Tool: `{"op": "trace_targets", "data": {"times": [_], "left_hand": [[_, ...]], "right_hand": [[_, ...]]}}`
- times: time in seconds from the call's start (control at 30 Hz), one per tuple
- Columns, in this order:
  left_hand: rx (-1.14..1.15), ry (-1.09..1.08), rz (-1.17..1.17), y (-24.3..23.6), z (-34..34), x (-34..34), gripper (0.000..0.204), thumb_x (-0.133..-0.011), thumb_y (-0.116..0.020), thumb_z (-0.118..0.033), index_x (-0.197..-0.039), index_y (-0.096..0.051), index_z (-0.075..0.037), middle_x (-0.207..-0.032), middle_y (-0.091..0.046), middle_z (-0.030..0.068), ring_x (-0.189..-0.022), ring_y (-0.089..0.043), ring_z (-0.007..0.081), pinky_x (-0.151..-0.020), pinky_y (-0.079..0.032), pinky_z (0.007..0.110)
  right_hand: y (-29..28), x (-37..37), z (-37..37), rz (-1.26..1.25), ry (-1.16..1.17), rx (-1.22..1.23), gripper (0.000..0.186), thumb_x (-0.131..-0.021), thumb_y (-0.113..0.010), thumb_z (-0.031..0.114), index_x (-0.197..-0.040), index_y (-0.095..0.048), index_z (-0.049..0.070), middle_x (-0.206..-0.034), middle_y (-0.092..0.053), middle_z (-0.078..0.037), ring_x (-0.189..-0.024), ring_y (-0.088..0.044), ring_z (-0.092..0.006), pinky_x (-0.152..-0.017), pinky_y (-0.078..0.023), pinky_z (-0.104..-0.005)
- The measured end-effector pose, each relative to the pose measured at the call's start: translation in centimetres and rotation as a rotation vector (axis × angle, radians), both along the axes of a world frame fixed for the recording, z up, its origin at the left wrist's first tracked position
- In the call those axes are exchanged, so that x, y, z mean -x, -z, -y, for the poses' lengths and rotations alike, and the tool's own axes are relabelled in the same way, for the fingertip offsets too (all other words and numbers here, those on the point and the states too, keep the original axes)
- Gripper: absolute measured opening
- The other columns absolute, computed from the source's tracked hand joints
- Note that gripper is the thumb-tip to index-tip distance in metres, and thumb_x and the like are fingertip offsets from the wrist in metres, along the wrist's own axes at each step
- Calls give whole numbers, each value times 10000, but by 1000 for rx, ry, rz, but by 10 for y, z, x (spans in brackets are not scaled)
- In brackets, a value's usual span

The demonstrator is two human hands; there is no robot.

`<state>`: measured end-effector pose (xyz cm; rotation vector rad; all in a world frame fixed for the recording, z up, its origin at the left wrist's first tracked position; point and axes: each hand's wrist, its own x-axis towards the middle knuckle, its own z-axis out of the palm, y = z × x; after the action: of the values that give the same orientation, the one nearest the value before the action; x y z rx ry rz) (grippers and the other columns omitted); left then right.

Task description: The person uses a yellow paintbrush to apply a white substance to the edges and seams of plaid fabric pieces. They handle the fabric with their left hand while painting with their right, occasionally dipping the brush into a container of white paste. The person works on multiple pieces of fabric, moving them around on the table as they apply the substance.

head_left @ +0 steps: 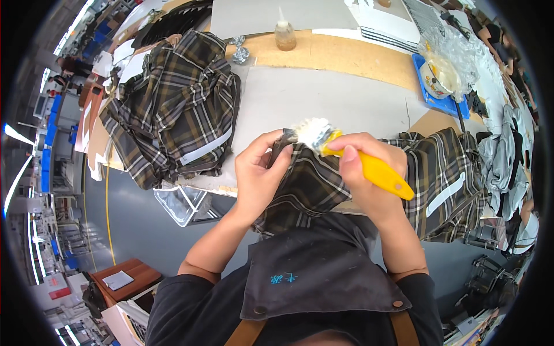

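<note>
Over the grey tabletop [323, 98], the left hand [259, 173] pinches the plaid piece [306, 184]; the right hand [363, 167] grips a yellow brush [369, 167], bristles pointing left onto it.

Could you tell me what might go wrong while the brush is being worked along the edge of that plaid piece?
1. The right hand holds the yellow-handled brush with whitish bristles close to the left hand's fingers; paste may smear onto them.
2. The plaid fabric piece lies partly off the table edge; it might slip.
3. The brush could mark the finished plaid pile or the grey board.
</note>
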<state>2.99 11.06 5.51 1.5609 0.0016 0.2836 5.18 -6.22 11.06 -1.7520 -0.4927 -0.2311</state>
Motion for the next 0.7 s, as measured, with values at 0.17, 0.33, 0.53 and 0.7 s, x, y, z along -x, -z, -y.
{"op": "trace_targets", "data": {"times": [0.17, 0.33, 0.53, 0.7], "left_hand": [[47, 14, -38, -9, -1, 5, 278, -818, -557, 84, -1095, -555, 62, -973, -604, 57, -841, -563, 75, -724, -478, 206], [152, 83, -128, -9, -8, 4, 297, -806, -561, 84, -1102, -554, 59, -991, -604, 66, -912, -562, 92, -775, -472, 219], [179, 92, -195, -6, -14, 3, 310, -795, -555, 86, -1104, -558, 60, -1021, -604, 70, -946, -561, 105, -825, -463, 241], [192, 99, -193, -9, -13, 5, 305, -794, -553, 88, -1097, -565, 57, -1035, -606, 76, -939, -565, 106, -828, -461, 236]], "right_hand": [[-2, -4, -1, 253, -77, 121, 125, -694, -595, -19, -798, -624, 43, -632, -599, -85, -500, -579, -201, -494, -454, -268], [5, -5, 1, 498, -133, 113, 194, -609, -638, -2, -794, -619, 56, -612, -589, -75, -511, -589, -233, -487, -474, -302], [7, -7, 0, 507, -145, 181, 209, -587, -645, 0, -782, -613, 69, -600, -580, -61, -495, -572, -232, -482, -468, -306], [4, -7, 4, 521, -125, 211, 204, -580, -642, 2, -771, -608, 66, -595, -571, -52, -512, -576, -228, -488, -468, -309]]}}
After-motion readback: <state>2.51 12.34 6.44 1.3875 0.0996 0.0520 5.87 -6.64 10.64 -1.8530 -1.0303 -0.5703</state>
